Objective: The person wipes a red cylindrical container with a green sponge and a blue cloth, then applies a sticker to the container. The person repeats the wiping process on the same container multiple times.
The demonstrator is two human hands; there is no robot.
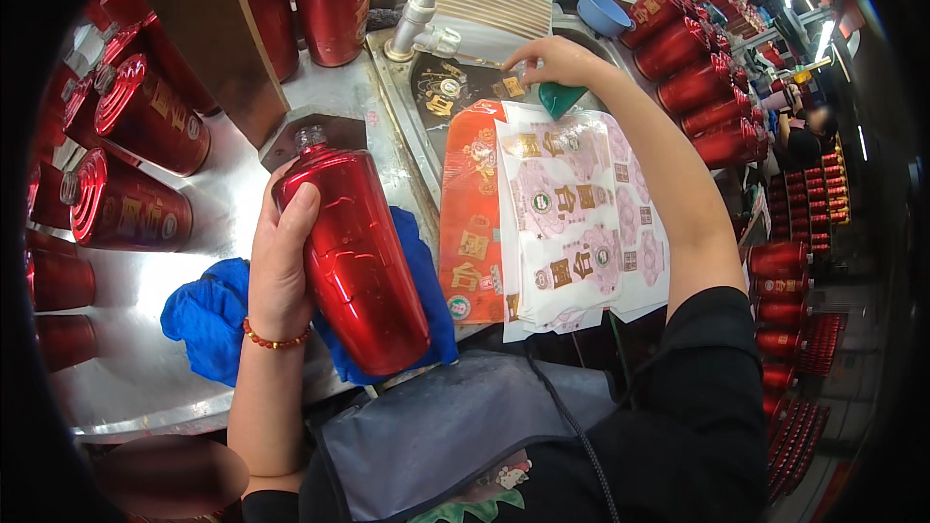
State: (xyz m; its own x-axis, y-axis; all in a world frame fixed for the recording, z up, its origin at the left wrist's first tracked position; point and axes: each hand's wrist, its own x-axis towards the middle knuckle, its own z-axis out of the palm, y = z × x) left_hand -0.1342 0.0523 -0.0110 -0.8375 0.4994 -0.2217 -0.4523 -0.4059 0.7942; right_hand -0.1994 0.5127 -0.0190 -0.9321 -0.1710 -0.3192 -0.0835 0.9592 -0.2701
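Note:
My left hand (287, 232) is wrapped round a glossy red metallic bottle (358, 271), tilted over a blue cloth (424, 252). The side of this bottle facing me carries raised shapes and no printed decal. Over a shallow basin of dark water (431, 77) reaches my right hand (560, 66), with a green scraper (559, 99) tucked under its fingers. Its fingertips point down near the gold-printed decal pieces (511, 86) in the water; whether they touch one I cannot tell. Beside the basin lie printed decal sheets (572, 203) on a red-orange sheet (472, 223).
Finished-looking red bottles (131, 208) with gold print stand at the left on the metal table (145, 329). A tap (417, 19) rises behind the basin, near a striped sheet (499, 0) and a blue bowl (604, 13). A brown post (208, 29) stands close on the left.

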